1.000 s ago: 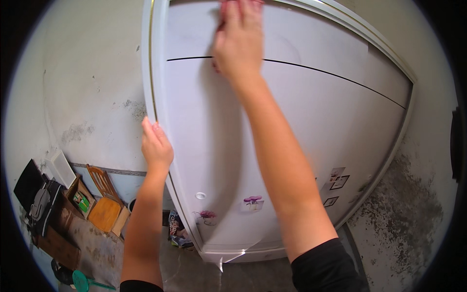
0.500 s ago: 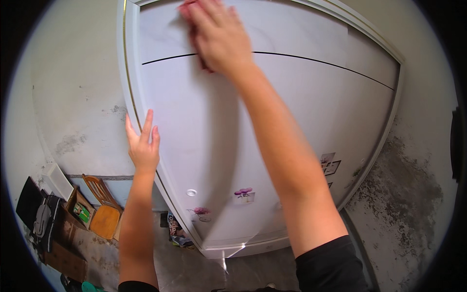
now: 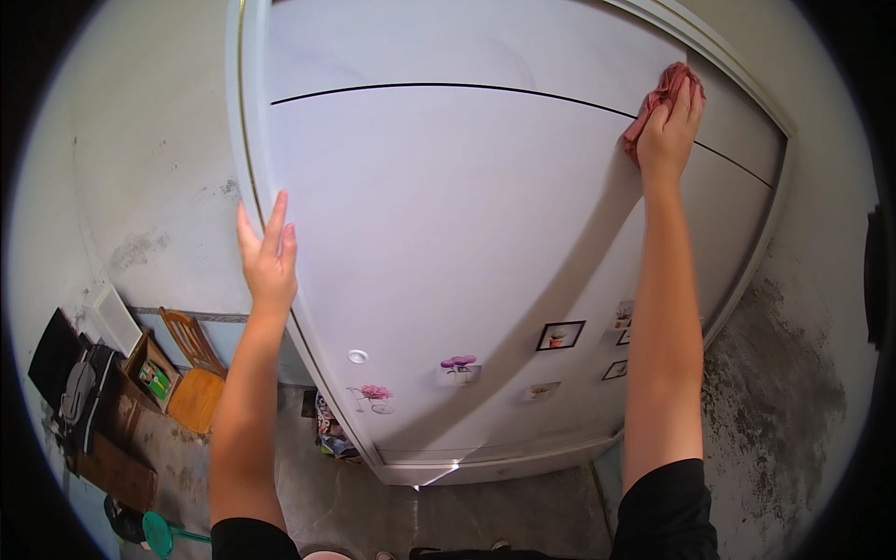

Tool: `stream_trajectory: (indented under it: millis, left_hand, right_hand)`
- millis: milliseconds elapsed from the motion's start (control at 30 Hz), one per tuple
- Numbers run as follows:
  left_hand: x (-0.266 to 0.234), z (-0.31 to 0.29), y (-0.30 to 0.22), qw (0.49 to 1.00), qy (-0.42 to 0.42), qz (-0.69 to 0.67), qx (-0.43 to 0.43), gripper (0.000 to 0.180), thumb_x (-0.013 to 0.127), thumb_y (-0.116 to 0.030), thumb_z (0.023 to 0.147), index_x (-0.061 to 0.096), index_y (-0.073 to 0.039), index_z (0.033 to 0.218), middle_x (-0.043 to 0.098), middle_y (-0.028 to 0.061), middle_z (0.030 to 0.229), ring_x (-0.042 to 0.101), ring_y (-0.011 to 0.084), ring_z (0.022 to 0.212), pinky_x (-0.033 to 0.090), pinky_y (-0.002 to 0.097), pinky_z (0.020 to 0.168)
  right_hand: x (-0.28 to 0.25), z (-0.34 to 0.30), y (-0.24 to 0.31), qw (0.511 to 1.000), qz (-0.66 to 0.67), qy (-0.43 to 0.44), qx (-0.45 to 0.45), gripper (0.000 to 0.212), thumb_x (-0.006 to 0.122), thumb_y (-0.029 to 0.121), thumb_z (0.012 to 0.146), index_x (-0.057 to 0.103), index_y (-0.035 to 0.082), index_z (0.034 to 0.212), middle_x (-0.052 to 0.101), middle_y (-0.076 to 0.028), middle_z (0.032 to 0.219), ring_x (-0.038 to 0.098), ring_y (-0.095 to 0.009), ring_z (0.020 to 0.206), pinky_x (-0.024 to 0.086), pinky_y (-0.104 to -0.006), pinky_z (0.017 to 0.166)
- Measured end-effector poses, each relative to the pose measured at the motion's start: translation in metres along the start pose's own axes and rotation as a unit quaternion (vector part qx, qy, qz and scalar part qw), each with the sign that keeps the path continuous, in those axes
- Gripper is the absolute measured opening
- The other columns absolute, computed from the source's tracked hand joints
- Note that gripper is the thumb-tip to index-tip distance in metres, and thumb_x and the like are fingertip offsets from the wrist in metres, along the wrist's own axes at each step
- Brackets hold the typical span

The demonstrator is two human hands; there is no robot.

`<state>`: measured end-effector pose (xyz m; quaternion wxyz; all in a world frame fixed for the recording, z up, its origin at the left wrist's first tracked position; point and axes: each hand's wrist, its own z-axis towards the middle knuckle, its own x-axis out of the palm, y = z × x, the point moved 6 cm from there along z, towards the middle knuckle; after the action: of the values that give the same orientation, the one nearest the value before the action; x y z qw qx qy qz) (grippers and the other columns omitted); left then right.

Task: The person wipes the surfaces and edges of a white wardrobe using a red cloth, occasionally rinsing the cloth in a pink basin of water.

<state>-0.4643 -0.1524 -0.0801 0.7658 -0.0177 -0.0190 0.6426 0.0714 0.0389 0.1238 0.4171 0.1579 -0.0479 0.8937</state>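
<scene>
A large white wardrobe [image 3: 448, 224] with sliding doors fills the middle of the view. One black line crosses its upper part, and flower and picture-frame prints decorate the lower door. High on the right, my right hand [image 3: 670, 140] presses a crumpled red cloth [image 3: 653, 107] against the door surface near the black line. Its fingers are closed over the cloth. On the left, my left hand [image 3: 269, 266] rests against the wardrobe's white side frame [image 3: 250, 140], fingers spread and holding nothing. A round white recessed pull [image 3: 357, 357] sits low on the door.
Left of the wardrobe stand a wooden chair [image 3: 196, 399], a grey and black bag [image 3: 84, 387] and a green stool [image 3: 159, 534]. Patterned items [image 3: 331, 431] lie beside the wardrobe's base. Dark stains mark the right wall [image 3: 770, 411]. Grey floor [image 3: 504, 509] runs below.
My right hand has swept the red cloth from the upper left of the door across to the upper right. My left hand has stayed at the frame, shifting only slightly in view.
</scene>
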Motion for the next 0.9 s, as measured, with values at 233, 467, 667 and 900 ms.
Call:
stream_trajectory:
  millis: [233,467,667,900]
  left_hand:
    - [0.005,-0.001,-0.002,1.000,-0.006,-0.004,-0.004,0.050,0.073,-0.015,0.103,0.070,-0.029,0.152,0.043,0.0302,0.165,0.058,0.0455,0.139,0.052,0.0466,0.113]
    - [-0.001,0.003,-0.005,1.000,0.002,-0.019,-0.014,0.049,0.073,-0.014,0.103,0.070,-0.026,0.151,0.045,0.0318,0.163,0.057,0.0469,0.141,0.050,0.0464,0.115]
    - [-0.002,0.003,0.004,0.999,-0.005,-0.049,0.001,0.051,0.063,-0.019,0.111,0.058,-0.022,0.161,0.044,0.0316,0.164,0.052,0.0467,0.146,0.047,0.0477,0.118]
    - [0.000,0.001,0.014,0.993,-0.012,-0.111,-0.043,0.056,0.040,-0.025,0.121,0.034,0.002,0.170,0.045,0.0238,0.168,0.049,0.0399,0.152,0.041,0.0459,0.125]
  right_hand:
    - [0.061,-0.042,0.183,0.994,0.055,-0.015,-0.094,0.057,0.062,0.009,0.096,0.057,0.001,0.153,0.049,-0.022,0.165,0.045,-0.043,0.153,0.036,-0.0511,0.129]
    - [0.103,-0.063,0.387,0.916,0.236,0.131,-0.295,0.047,0.062,0.008,0.099,0.062,0.000,0.145,0.058,-0.021,0.157,0.049,-0.041,0.152,0.042,-0.0479,0.126]
    - [0.104,-0.107,0.386,0.898,0.240,0.159,-0.333,0.050,0.070,0.000,0.085,0.066,0.003,0.134,0.058,-0.016,0.156,0.049,-0.038,0.152,0.042,-0.0463,0.126]
    - [0.039,-0.251,0.366,0.793,0.254,0.329,-0.445,0.031,0.062,0.019,0.094,0.069,0.004,0.121,0.062,-0.012,0.154,0.050,-0.030,0.154,0.041,-0.0435,0.130]
